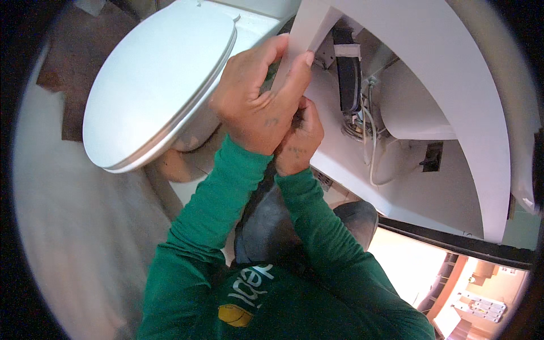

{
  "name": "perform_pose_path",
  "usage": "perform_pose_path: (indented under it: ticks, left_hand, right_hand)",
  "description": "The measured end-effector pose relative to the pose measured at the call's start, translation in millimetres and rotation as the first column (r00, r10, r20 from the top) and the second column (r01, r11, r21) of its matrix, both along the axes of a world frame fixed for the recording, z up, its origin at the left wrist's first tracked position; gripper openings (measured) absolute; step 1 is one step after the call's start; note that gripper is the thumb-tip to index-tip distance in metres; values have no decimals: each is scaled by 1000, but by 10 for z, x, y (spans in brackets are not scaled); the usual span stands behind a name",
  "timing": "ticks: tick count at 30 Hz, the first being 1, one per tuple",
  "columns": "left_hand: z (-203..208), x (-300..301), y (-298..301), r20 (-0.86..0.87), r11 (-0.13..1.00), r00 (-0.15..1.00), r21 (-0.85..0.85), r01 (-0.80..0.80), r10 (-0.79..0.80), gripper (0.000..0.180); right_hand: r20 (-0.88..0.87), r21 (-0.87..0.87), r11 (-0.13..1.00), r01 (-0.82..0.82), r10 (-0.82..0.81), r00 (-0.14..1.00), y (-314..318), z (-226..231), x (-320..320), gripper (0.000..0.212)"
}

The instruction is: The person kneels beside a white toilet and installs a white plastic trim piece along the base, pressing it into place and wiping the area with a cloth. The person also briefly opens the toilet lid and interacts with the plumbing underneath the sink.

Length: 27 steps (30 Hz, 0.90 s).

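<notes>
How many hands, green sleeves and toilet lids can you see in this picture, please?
Hands: 2 (left hand, right hand)
Green sleeves: 2 (left sleeve, right sleeve)
Toilet lids: 1 (white lid)
Total: 5

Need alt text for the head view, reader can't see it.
A person's left hand grips the edge of a white panel, with the right hand curled just below; whatever it may hold is hidden. At left stands a toilet, lid down; at right, an open white cabinet with thin hoses inside.
</notes>
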<state>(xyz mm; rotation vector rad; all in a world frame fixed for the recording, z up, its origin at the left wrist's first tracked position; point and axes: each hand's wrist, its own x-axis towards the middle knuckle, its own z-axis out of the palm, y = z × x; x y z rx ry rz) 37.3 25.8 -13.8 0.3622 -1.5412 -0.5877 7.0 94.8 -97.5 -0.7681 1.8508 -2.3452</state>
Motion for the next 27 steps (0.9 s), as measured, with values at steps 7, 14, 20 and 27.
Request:
perform_pose_path:
  ticks: [7, 14, 20, 27]
  left_hand:
    - [26, -40, 32, -47, 994, 997, 94, 63, -59, 23]
    - [49, -38, 11, -45, 995, 996, 63, 75, -72, 22]
    - [53, -6, 7, -7, 997, 999, 56, 54, -53, 23]
    - [55, 6, 5, -11, 986, 992, 114, 122, -122, 29]
  right_hand:
    - [57, -41, 999, -35, 37, 998, -25, 8, 22, 16]
    - [5, -15, 1000, -17, 18, 1000, -14, -28, 3, 16]
    - [-68, 6, 1000, 10, -10, 998, -27, -92, -27, 19]
    - [241, -341, 931, -134, 224, 944, -12, 2, 26, 21]
